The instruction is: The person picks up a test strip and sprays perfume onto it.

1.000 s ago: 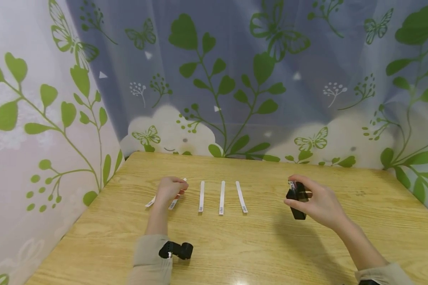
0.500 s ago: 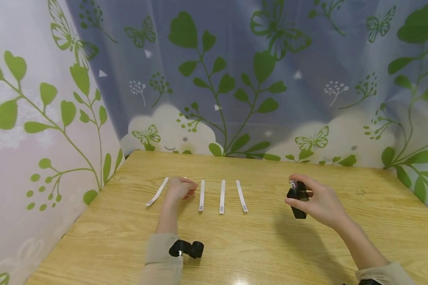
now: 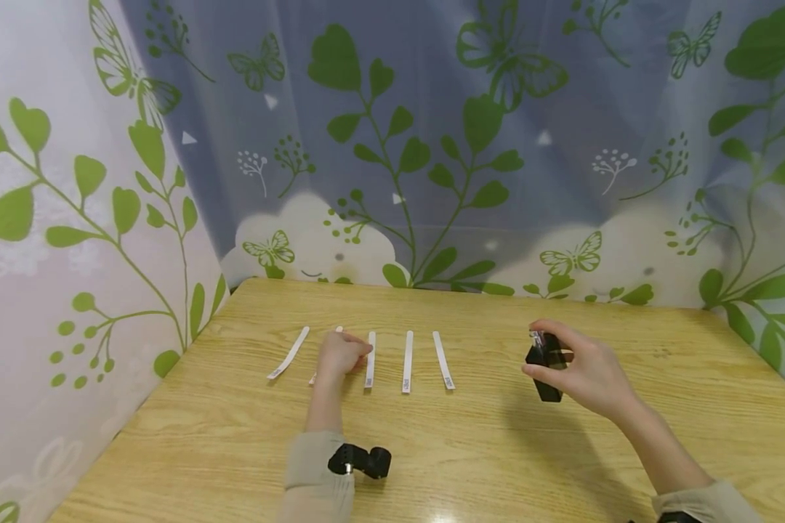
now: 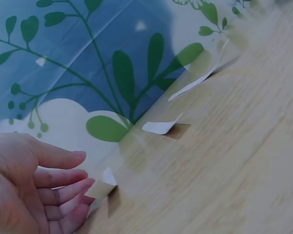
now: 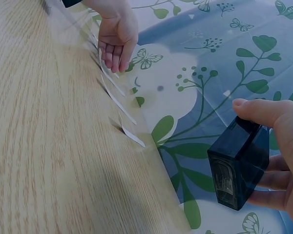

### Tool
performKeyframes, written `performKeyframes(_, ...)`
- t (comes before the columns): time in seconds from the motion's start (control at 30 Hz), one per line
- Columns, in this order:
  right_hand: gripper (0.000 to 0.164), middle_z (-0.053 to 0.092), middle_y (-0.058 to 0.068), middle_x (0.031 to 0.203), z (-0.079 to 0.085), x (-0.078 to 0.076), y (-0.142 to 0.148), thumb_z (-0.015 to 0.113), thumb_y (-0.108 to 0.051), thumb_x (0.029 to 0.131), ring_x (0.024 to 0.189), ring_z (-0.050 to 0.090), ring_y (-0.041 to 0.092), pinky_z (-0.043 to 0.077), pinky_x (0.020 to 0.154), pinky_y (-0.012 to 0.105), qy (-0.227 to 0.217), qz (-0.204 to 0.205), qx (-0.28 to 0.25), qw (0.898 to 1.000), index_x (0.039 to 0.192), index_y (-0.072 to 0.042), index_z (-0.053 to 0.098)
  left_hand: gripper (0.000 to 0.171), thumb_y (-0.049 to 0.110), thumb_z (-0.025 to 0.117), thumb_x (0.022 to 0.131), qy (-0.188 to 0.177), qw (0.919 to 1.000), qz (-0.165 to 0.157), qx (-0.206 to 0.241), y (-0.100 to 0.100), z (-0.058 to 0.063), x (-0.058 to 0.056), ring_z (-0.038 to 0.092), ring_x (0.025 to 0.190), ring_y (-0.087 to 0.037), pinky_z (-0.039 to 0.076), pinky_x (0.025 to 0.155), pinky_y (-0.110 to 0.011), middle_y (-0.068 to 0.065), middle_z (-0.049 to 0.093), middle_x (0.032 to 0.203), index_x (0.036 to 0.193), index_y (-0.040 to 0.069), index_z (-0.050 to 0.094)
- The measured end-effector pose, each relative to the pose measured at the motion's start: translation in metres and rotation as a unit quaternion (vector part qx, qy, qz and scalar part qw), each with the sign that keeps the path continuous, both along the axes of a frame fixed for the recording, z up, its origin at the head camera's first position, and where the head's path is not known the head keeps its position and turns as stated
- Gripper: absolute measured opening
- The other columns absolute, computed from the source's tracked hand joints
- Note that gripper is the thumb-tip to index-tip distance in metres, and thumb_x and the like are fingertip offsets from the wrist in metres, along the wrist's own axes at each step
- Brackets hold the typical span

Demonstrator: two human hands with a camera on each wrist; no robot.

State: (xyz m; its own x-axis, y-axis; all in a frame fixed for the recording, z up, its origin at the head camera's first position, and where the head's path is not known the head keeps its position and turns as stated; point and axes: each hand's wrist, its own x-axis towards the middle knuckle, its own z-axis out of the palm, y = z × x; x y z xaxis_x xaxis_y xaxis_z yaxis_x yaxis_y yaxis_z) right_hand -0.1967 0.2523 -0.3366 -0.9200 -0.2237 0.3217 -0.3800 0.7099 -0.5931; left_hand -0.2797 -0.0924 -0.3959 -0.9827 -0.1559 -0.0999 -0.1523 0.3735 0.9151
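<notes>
My right hand (image 3: 592, 374) grips a black, angular perfume bottle (image 3: 544, 378) with a clear spray top, above the table's right side. In the right wrist view the bottle (image 5: 239, 163) is tilted, with thumb and fingers on opposite sides. Several white paper test strips lie in a row on the table. My left hand (image 3: 340, 356) hovers over the second strip from the left (image 3: 339, 329), hiding most of it, and its fingertips overlap the third strip (image 3: 370, 372). In the left wrist view, thumb and fingers are apart around nothing, close by a curled strip (image 4: 103, 184); contact cannot be told.
Other strips lie at the far left (image 3: 290, 353), middle (image 3: 408, 363) and right (image 3: 443, 361) of the row, each with small print at its near end. The wooden table (image 3: 484, 450) meets a leaf-patterned curtain (image 3: 425, 145) at its back and left edges.
My left hand has moved right along the row, from over the leftmost strips to between the second and third. My right hand keeps the perfume bottle in the same place.
</notes>
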Motion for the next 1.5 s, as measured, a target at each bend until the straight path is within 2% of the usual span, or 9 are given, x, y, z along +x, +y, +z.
performKeyframes(0.1, 0.060, 0.054, 0.019, 0.122, 0.000, 0.000, 0.000, 0.073, -0.037, 0.079, 0.092, 0.061, 0.041, 0.054, 0.063, 0.039, 0.001, 0.001, 0.000, 1.000, 0.130, -0.015, 0.049, 0.018, 0.010, 0.069, 0.082, -0.002, 0.9998, 0.000, -0.021, 0.003, -0.003, 0.000, 0.059, 0.065, -0.018, 0.047, 0.058, -0.025, -0.012, 0.065, 0.074, 0.091, -0.005, 0.069)
performKeyframes(0.37, 0.060, 0.054, 0.019, 0.121, -0.002, -0.001, 0.001, 0.073, -0.035, 0.080, 0.093, 0.062, 0.039, 0.055, 0.066, 0.041, 0.004, 0.004, 0.004, 1.000, 0.130, -0.013, 0.049, 0.018, 0.007, 0.070, 0.078, 0.001, 0.9984, 0.022, -0.053, 0.011, -0.009, 0.003, 0.058, 0.081, -0.027, 0.050, 0.063, -0.032, -0.018, 0.064, 0.094, 0.089, -0.006, 0.067)
performKeyframes(0.7, 0.060, 0.054, 0.019, 0.121, -0.001, -0.001, 0.001, 0.073, -0.036, 0.079, 0.092, 0.062, 0.040, 0.054, 0.066, 0.041, -0.001, 0.003, 0.001, 1.000, 0.130, -0.013, 0.049, 0.019, 0.004, 0.071, 0.074, -0.011, 0.9928, 0.034, -0.114, 0.016, -0.009, 0.002, 0.062, 0.081, -0.031, 0.052, 0.065, -0.040, -0.017, 0.066, 0.090, 0.091, -0.005, 0.067)
performKeyframes(0.8, 0.061, 0.054, 0.019, 0.122, -0.001, -0.001, 0.001, 0.073, -0.036, 0.079, 0.093, 0.061, 0.041, 0.054, 0.066, 0.041, -0.007, 0.002, -0.001, 1.000, 0.130, -0.014, 0.049, 0.018, 0.004, 0.070, 0.075, -0.020, 0.9918, 0.034, -0.122, 0.016, -0.009, 0.002, 0.062, 0.077, -0.029, 0.051, 0.060, -0.038, -0.016, 0.066, 0.090, 0.091, -0.004, 0.067)
performKeyframes(0.93, 0.061, 0.053, 0.019, 0.122, -0.002, -0.001, 0.002, 0.073, -0.036, 0.079, 0.093, 0.061, 0.042, 0.054, 0.065, 0.041, -0.010, 0.002, -0.005, 1.000, 0.131, -0.014, 0.049, 0.014, 0.003, 0.066, 0.077, -0.037, 0.9910, 0.030, -0.125, 0.017, -0.009, 0.002, 0.059, 0.063, -0.022, 0.046, 0.048, -0.029, -0.014, 0.065, 0.084, 0.090, -0.004, 0.067)
performKeyframes(1.07, 0.061, 0.053, 0.020, 0.122, -0.003, 0.000, 0.003, 0.073, -0.035, 0.079, 0.092, 0.061, 0.041, 0.054, 0.065, 0.041, -0.009, 0.004, -0.008, 1.000, 0.131, -0.013, 0.048, 0.008, 0.001, 0.061, 0.080, -0.047, 0.9906, 0.023, -0.126, 0.018, -0.009, 0.003, 0.047, 0.044, -0.013, 0.036, 0.037, -0.020, -0.010, 0.062, 0.068, 0.082, -0.004, 0.067)
performKeyframes(1.17, 0.062, 0.052, 0.021, 0.122, -0.004, 0.000, 0.004, 0.073, -0.035, 0.080, 0.092, 0.061, 0.042, 0.055, 0.064, 0.041, -0.013, 0.005, -0.013, 1.000, 0.132, -0.013, 0.047, 0.010, 0.002, 0.058, 0.082, -0.051, 0.9907, 0.022, -0.124, 0.019, -0.009, 0.004, 0.035, 0.036, -0.008, 0.028, 0.033, -0.018, -0.007, 0.057, 0.056, 0.077, -0.003, 0.066)
performKeyframes(1.27, 0.063, 0.051, 0.022, 0.124, -0.005, 0.000, 0.005, 0.073, -0.035, 0.080, 0.093, 0.061, 0.043, 0.055, 0.063, 0.040, -0.018, 0.003, -0.017, 1.000, 0.133, -0.012, 0.047, 0.014, 0.002, 0.055, 0.083, -0.050, 0.9910, 0.024, -0.122, 0.019, -0.010, 0.004, 0.030, 0.037, -0.008, 0.025, 0.032, -0.019, -0.004, 0.050, 0.052, 0.075, -0.002, 0.065)
performKeyframes(1.5, 0.065, 0.050, 0.023, 0.126, -0.005, 0.000, 0.006, 0.072, -0.037, 0.080, 0.094, 0.060, 0.043, 0.054, 0.062, 0.039, -0.026, -0.001, -0.022, 0.999, 0.134, -0.014, 0.045, 0.015, 0.001, 0.052, 0.080, -0.017, 0.9903, 0.046, -0.130, 0.018, -0.010, 0.003, 0.037, 0.046, -0.014, 0.029, 0.037, -0.024, -0.007, 0.052, 0.061, 0.070, -0.001, 0.063)
